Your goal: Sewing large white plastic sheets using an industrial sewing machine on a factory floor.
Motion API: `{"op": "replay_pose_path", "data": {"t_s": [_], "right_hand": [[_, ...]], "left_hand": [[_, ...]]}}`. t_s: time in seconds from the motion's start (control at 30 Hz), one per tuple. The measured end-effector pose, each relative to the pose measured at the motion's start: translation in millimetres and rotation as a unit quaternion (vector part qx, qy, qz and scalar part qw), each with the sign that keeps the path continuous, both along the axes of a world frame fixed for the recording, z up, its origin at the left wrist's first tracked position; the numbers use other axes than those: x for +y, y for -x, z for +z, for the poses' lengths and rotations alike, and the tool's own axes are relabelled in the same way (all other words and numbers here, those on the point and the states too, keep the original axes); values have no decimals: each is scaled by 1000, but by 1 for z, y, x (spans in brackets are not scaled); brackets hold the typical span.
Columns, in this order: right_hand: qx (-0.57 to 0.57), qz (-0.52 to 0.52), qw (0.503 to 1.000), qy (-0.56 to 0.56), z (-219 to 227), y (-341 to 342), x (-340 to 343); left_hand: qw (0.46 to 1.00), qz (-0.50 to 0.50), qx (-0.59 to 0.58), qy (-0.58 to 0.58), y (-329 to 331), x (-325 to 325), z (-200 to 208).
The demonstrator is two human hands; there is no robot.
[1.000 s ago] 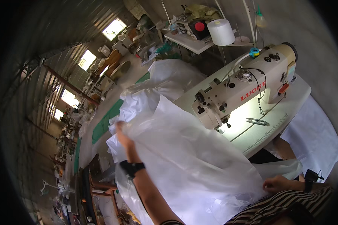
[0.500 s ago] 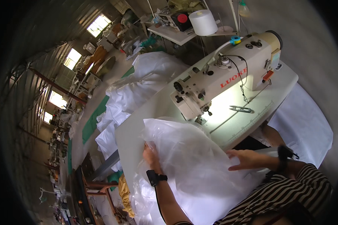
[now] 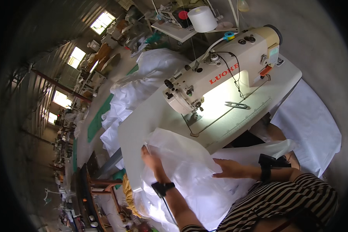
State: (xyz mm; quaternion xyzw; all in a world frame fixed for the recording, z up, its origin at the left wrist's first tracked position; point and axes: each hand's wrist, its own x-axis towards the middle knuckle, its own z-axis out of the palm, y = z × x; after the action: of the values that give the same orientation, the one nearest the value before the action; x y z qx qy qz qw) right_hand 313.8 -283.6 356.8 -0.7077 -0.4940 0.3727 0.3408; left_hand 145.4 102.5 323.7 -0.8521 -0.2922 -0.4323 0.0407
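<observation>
A large sheet of thin white fabric point(image 3: 181, 162) lies over the near edge of the sewing table point(image 3: 143, 120) and hangs into my lap. My left hand point(image 3: 151, 160) grips its far left edge, fingers curled into the cloth. My right hand point(image 3: 230, 169) lies flat on the fabric's right side, fingers spread and pressing it down. Both wrists carry black bands. A cream industrial sewing machine point(image 3: 220, 73) stands just beyond the fabric, its needle area point(image 3: 197, 110) lit by a lamp. Small thread snips point(image 3: 236, 104) rest on the table bed.
A heap of white fabric point(image 3: 139, 85) is piled beyond the machine on the left. A big white thread cone point(image 3: 202, 18) stands on a shelf behind. More white cloth point(image 3: 313, 123) lies on the floor at right. Wooden furniture point(image 3: 100, 185) stands at lower left.
The white fabric has been pulled off the table toward me. My left hand came back from its far reach to the near table edge. My right hand moved onto the cloth.
</observation>
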Motion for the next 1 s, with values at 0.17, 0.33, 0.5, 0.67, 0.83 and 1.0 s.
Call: {"op": "replay_pose_path", "data": {"t_s": [0.17,0.33,0.5,0.67,0.83,1.0], "right_hand": [[82,-39,993,-77,-16,5,-6],[486,64,872,18,-35,23,9],[396,21,903,168,-64,-63,-83],[-36,-76,996,-42,9,-70,-87],[-122,-218,959,-136,-31,-37,-32],[423,-77,903,5,-72,-26,-46]], "left_hand": [[973,-190,-8,134,-36,-96,68],[953,-104,258,119,-70,-62,33],[938,-121,322,41,-129,-138,25],[940,-74,329,57,-114,-153,32],[950,-89,295,42,-126,-151,45],[923,-45,368,104,-147,-155,65]]}}
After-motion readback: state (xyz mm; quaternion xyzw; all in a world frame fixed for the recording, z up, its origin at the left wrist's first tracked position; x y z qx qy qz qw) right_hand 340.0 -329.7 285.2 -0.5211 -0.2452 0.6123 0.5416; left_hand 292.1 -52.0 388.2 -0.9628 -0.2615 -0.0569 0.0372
